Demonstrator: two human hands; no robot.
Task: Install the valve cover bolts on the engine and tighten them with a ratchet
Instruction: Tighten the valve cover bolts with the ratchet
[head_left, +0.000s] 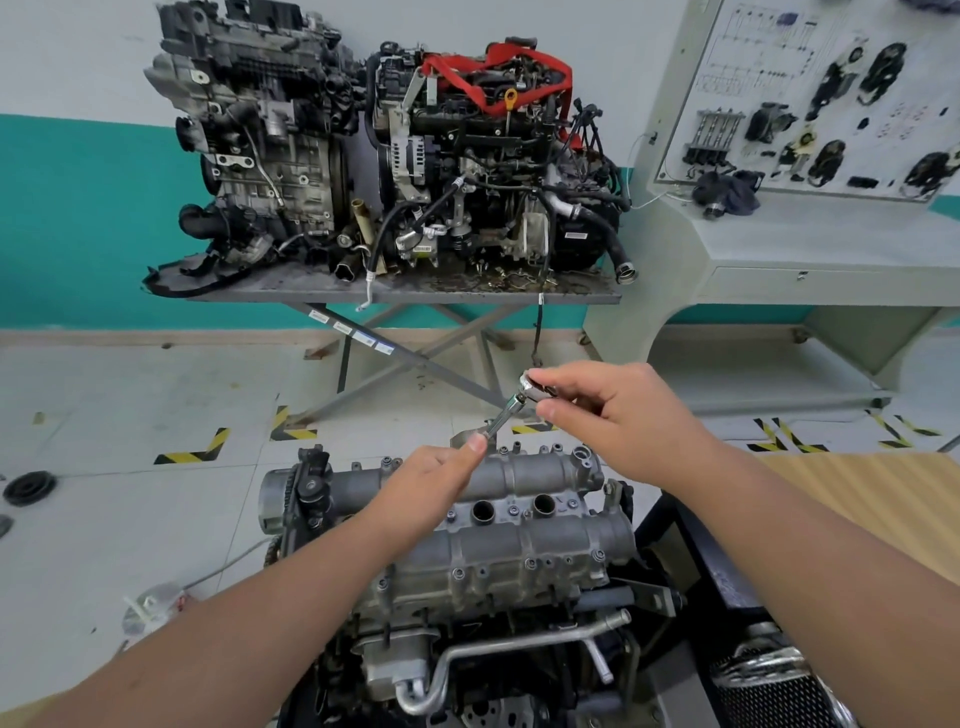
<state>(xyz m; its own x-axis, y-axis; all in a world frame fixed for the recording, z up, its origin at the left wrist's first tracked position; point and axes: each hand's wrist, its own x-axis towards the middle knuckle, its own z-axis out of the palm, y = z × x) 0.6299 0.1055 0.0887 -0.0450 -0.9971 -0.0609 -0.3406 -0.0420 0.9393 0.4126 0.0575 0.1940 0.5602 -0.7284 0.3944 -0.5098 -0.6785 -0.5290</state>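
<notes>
The right hand pinches the ratchet by its head, above the far edge of the valve cover; the left hand pinches the lower end of the extension, probably to steady and guide its tip toward a bolt hole. Several bolts already sit along the cover's near edge

A ratchet with an extension bar is held above the engine's valve cover. The ratchet head is pinched by the right hand; the bar's lower end is gripped by the left hand. Two more engines are seen on a lift table behind.
</notes>
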